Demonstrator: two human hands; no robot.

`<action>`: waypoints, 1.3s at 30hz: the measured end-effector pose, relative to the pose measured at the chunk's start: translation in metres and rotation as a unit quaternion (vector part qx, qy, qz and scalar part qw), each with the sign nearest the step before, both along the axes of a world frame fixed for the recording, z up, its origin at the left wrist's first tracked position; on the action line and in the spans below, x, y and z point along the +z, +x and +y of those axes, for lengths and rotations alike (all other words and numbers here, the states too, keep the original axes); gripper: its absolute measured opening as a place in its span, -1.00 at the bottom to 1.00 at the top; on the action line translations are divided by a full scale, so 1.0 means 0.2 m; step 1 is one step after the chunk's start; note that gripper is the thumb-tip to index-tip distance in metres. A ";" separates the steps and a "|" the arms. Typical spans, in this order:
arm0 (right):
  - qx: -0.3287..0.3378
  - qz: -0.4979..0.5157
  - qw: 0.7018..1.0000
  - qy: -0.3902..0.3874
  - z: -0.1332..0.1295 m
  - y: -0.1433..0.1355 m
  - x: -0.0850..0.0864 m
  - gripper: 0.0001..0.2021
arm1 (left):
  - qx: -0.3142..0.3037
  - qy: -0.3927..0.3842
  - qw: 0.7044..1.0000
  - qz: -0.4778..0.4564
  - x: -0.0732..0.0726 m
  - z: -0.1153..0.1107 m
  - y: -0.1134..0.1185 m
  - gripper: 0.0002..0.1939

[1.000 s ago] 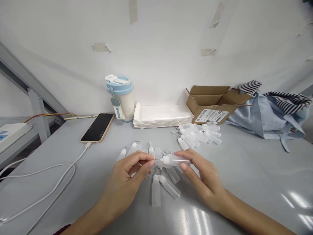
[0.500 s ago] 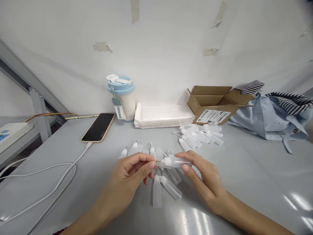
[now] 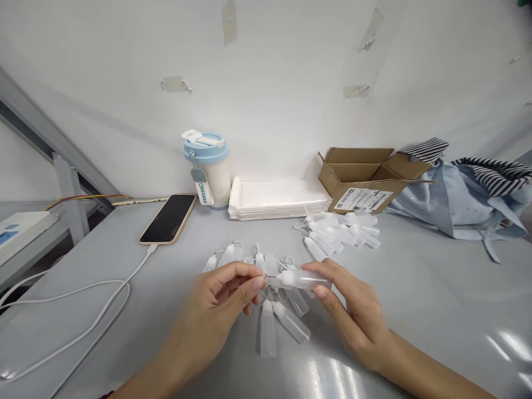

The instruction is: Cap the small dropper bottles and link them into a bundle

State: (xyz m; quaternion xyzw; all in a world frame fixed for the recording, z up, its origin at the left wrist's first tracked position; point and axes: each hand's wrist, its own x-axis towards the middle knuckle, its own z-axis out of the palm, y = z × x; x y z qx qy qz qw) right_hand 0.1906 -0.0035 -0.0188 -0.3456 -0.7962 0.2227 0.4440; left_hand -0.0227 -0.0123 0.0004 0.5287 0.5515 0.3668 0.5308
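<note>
A small translucent squeeze bottle (image 3: 306, 278) with a white neck lies level between the thumb and fingers of my right hand (image 3: 351, 310), its narrow tip pointing left. My left hand (image 3: 226, 296) pinches thumb against forefinger right at that tip. A thin line shows between the fingers and the bottle's neck, but what the left fingertips hold is too small to make out. Below and behind both hands spreads a loose group of similar bottles, one of them a bottle (image 3: 268, 330) lying nearest me; my hands partly cover this group.
A second heap of bottles (image 3: 332, 230) lies farther back, before an open cardboard box (image 3: 361, 191). White padded envelopes (image 3: 278, 199), a blue-lidded cup (image 3: 214, 174) and a phone (image 3: 168, 219) with a white cable (image 3: 120, 282) stand leftward. A blue cloth bag (image 3: 440, 194) sits far right.
My right hand has moved slightly to the right with the bottle, widening the gap to my left fingertips. The left hand keeps its pinch nearly in place.
</note>
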 end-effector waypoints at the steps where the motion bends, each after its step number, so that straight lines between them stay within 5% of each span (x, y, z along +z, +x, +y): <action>1: 0.000 -0.001 1.000 0.000 0.00 0.00 0.00 -0.77 | -0.003 0.000 1.000 0.004 0.00 0.00 0.00 -0.81; 20: 0.029 -0.022 0.999 0.001 0.00 0.00 0.02 -0.79 | -0.002 0.019 1.000 0.025 0.00 -0.01 0.00 -0.84; 31: 0.036 -0.045 0.998 0.010 0.00 0.00 0.02 -0.80 | -0.029 0.234 0.959 0.159 -0.01 -0.02 0.03 -0.86; 39: 0.044 -0.042 0.998 0.015 0.00 -0.02 0.00 -0.75 | -0.036 0.247 0.950 0.189 -0.02 -0.03 0.04 -0.83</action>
